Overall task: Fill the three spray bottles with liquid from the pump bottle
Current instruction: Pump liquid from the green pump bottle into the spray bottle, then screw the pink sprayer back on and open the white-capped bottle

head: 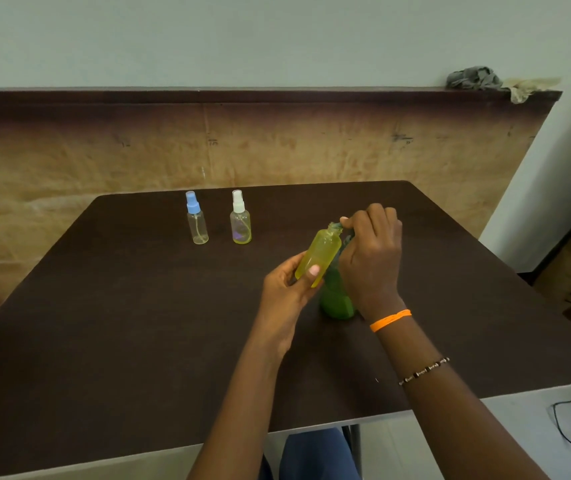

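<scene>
A pale wall (pixel 277 36) rises behind a worn brown panel (pixel 277 147) with rags (pixel 478 79) bunched on its right end. In front stands a dark table (pixel 138 323). Near its middle right sits the green pump bottle (pixel 336 303), mostly hidden by the right hand (pixel 372 251), whose curled fingers close over the pump head; just how they grip it I cannot tell. An orange band (pixel 390 320) and a beaded bracelet (pixel 424 370) circle that arm. The left hand (pixel 289 289) holds an uncapped yellow bottle (pixel 320 256), thumb on its front, tilted so its open neck meets the pump's spout. Well apart toward the far edge stand two capped spray bottles: the white-capped bottle (pixel 241 218), with a little yellow liquid at the bottom, and to its left the blue-capped bottle (pixel 196 218), looking clear.
</scene>
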Action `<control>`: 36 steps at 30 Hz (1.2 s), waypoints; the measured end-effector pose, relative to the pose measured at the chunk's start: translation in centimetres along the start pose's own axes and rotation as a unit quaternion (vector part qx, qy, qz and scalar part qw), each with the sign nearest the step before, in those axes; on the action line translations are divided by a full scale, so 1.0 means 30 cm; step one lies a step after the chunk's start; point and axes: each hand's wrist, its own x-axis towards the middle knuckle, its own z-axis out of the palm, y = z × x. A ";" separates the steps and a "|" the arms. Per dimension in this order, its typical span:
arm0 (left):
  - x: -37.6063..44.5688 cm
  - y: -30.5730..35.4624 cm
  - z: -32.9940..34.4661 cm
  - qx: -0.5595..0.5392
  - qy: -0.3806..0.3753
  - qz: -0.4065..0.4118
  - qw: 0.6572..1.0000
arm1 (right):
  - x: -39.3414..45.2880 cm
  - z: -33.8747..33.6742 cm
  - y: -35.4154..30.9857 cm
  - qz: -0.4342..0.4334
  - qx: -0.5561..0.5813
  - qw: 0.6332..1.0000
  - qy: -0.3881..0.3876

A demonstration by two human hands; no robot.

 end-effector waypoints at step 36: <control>-0.017 -0.024 -0.048 0.002 0.021 0.029 0.999 | -0.260 -0.091 0.171 0.256 0.013 0.891 -0.375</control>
